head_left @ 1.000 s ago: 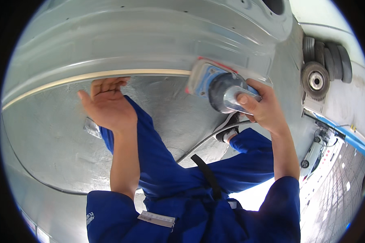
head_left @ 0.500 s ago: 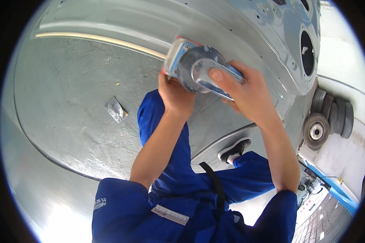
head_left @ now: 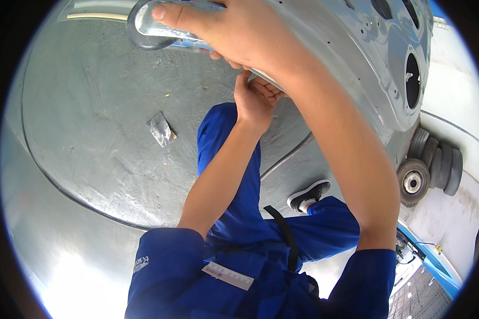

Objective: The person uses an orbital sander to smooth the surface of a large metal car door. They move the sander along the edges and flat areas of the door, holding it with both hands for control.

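My right hand (head_left: 239,34) is closed on a power sander (head_left: 146,37) with a silver housing, round dark body and blue parts, held high at the top of the view; my hand covers much of it. A grey metal vehicle panel (head_left: 364,74), full of holes, runs along the upper right, with a pale strip along its lower edge. My left hand (head_left: 255,100) is below my right, palm up, its fingers curled at that edge. The sander's contact with the panel is hidden.
A crumpled plastic packet (head_left: 159,127) lies on the grey floor (head_left: 90,106). A dark hose (head_left: 287,157) runs beside my blue-clad leg and shoe. Stacked tyres (head_left: 436,165) stand against a white wall at right. Blue equipment (head_left: 431,266) is at lower right.
My right hand has swept up and leftward in view with the sander. My left hand has moved rightward, its fingers now curled at the panel edge. The panel shows further down the right side.
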The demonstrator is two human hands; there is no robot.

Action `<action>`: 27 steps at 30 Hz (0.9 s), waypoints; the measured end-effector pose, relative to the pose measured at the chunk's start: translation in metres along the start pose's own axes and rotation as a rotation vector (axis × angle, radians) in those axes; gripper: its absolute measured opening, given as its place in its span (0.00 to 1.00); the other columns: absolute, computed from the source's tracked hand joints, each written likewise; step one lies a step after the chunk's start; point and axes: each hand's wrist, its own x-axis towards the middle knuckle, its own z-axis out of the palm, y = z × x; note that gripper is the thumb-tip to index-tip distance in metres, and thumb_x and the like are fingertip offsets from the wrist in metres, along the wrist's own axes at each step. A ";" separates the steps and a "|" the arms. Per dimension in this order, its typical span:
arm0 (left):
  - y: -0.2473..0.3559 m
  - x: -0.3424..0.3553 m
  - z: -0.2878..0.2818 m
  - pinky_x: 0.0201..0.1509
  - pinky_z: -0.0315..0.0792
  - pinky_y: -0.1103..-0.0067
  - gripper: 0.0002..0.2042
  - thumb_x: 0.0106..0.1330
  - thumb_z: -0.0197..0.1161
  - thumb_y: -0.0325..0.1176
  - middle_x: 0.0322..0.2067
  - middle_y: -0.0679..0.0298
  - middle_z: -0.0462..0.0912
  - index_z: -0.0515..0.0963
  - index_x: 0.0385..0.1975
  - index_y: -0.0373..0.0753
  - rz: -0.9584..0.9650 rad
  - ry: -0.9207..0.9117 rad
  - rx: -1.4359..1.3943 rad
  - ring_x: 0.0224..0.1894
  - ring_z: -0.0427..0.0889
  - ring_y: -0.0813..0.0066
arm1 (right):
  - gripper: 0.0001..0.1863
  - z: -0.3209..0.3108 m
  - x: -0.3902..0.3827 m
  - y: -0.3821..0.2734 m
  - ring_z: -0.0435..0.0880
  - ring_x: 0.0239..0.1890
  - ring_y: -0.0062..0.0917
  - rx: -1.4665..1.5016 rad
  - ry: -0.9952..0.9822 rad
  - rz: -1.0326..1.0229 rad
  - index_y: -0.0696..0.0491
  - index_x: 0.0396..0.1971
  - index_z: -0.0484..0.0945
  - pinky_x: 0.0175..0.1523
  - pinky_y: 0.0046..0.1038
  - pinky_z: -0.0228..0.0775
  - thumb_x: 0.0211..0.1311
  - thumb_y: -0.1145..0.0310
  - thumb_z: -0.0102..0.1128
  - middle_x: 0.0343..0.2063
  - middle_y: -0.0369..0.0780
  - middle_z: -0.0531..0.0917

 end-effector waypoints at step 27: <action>0.003 -0.155 0.033 0.63 0.69 0.66 0.29 0.69 0.60 0.51 0.56 0.56 0.70 0.62 0.58 0.34 0.050 0.123 0.361 0.60 0.71 0.66 | 0.26 0.063 -0.151 0.111 0.83 0.35 0.23 0.350 0.496 0.279 0.58 0.45 0.78 0.41 0.26 0.75 0.53 0.55 0.75 0.32 0.41 0.85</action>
